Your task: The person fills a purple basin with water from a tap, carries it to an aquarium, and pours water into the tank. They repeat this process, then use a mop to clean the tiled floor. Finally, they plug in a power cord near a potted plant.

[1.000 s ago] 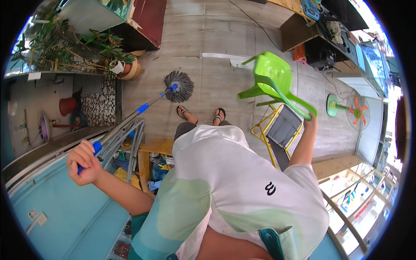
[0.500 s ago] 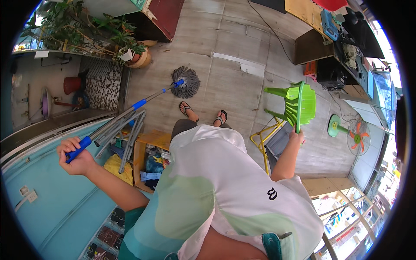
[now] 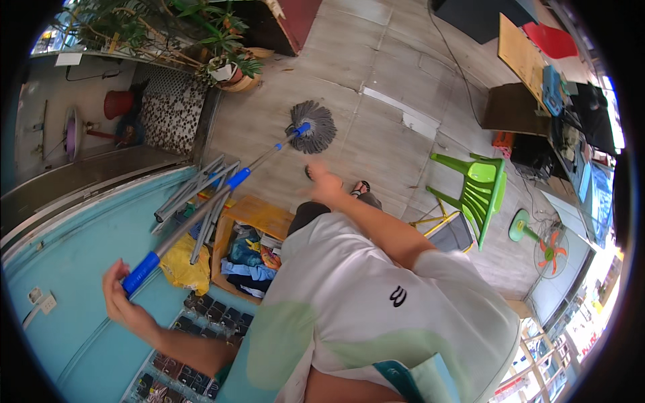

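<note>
My left hand (image 3: 124, 292) loosely wraps the mop's (image 3: 238, 178) blue grip (image 3: 141, 273), pole slanting forward-right from those fingers to the mop head (image 3: 322, 127), nearer my right hand (image 3: 326, 186), blurred, seemingly spread and empty.

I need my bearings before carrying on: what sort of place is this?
Probably a small shop or a home business, though that isn't certain: rows of small dark items by the blue wall, and a cluttered wooden desk across the room.
</note>
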The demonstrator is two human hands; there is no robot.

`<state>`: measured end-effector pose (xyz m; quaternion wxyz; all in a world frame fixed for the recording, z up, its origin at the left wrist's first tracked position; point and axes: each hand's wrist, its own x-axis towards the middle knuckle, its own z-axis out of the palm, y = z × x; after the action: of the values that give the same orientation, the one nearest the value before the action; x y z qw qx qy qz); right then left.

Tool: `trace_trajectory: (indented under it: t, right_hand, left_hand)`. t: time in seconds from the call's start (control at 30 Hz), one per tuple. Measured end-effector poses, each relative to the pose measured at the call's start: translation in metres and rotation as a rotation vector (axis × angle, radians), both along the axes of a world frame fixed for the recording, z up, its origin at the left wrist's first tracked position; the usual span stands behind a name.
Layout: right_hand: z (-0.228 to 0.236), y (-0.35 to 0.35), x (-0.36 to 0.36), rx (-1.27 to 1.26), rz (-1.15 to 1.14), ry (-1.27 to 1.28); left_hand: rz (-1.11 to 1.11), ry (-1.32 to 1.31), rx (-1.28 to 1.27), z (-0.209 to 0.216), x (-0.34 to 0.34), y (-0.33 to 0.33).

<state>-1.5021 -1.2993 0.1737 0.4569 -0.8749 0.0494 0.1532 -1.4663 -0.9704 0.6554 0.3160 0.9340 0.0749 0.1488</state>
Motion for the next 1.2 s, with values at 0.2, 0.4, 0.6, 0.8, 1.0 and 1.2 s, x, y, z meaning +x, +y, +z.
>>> trace_trajectory:
  t: [0.2,0.4,0.6,0.8,1.0,1.2]
  right_hand:
    - [0.004,0.174,0.084,0.066,0.249,-0.067]
    - [-0.069,0.188,0.047,0.046,0.683,-0.155]
    - [-0.098,0.151,0.07,-0.104,0.75,-0.124]
    - [-0.107,0.08,0.085,-0.185,0.675,-0.11]
    - [-0.133,0.002,0.104,-0.367,0.616,-0.09]
    - [-0.125,-0.046,0.137,-0.298,0.642,-0.062]
  left_hand:
    - [0.257,0.587,0.479,0.022,-0.059,0.026]
    - [0.475,1.039,0.4,-0.014,-0.124,0.044]
    - [0.527,1.03,0.166,-0.072,-0.145,0.047]
    - [0.499,1.074,0.06,-0.107,-0.134,0.019]
    - [0.398,1.194,0.063,-0.138,-0.1,-0.042]
    - [0.317,1.228,0.108,-0.137,-0.077,-0.092]
